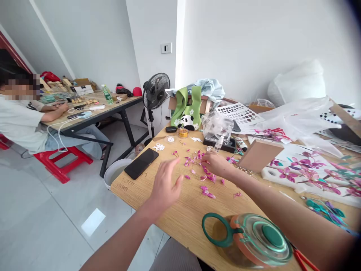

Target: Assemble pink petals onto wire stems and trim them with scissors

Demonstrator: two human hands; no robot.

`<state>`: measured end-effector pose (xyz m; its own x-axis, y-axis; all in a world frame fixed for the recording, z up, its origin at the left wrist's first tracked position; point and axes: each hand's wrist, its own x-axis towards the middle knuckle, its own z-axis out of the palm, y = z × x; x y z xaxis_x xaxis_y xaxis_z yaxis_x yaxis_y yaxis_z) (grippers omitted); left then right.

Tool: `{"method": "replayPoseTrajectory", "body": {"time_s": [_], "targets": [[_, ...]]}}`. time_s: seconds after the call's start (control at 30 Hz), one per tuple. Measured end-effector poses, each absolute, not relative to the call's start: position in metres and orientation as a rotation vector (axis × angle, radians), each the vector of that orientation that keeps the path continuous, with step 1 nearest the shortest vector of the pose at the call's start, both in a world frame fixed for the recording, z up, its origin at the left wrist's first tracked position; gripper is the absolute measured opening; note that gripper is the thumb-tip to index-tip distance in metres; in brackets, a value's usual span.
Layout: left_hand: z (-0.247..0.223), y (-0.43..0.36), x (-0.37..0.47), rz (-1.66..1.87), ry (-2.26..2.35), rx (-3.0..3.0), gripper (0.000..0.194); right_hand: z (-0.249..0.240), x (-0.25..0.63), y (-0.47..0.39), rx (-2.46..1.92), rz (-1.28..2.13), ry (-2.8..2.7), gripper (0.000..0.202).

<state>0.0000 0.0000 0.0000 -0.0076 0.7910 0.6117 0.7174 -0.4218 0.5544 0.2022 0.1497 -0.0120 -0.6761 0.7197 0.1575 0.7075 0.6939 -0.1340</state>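
Note:
My left hand (166, 184) hovers over the wooden table (175, 216), its fingers stretched and the thumb apart, with nothing in it. To its right, my right hand (216, 163) reaches in among scattered pink petals (208, 176), fingers bent together at the pile; whatever lies between the fingertips is too small to make out. More petals (207, 192) lie nearer to me. A small clear bottle (219, 143) stands just behind my right hand. Left of my left hand lies a black phone (141, 163).
A lidded jar (259, 239) with a green handle stands at the near edge, red-handled pliers (303, 259) beside it. Flower sheets (310, 169) and a brown block (261, 155) are at right. A fan (156, 92) and a seated person (22, 120) are at left.

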Motion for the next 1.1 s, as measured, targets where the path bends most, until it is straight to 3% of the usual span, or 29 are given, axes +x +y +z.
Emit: {"method": "replayPoseTrajectory", "body": {"time_s": [0.13, 0.27, 0.43, 1.1], "targets": [[0.012, 0.075, 0.027, 1.649, 1.650, 2.202, 0.038, -0.022, 0.199, 0.159, -1.173, 0.008, -2.769, 0.023], [-0.014, 0.108, 0.044, 1.680, 1.722, 2.238, 0.032, -0.025, 0.200, 0.160, -1.196, -0.077, -2.797, 0.023], [-0.038, 0.113, 0.035, 1.590, 1.740, 2.422, 0.031, -0.028, 0.198, 0.161, -1.197, -0.133, -2.861, 0.020], [-0.036, 0.117, 0.034, 1.441, 1.785, 2.403, 0.024, -0.026, 0.188, 0.162, -1.199, -0.165, -2.924, 0.022]]}}
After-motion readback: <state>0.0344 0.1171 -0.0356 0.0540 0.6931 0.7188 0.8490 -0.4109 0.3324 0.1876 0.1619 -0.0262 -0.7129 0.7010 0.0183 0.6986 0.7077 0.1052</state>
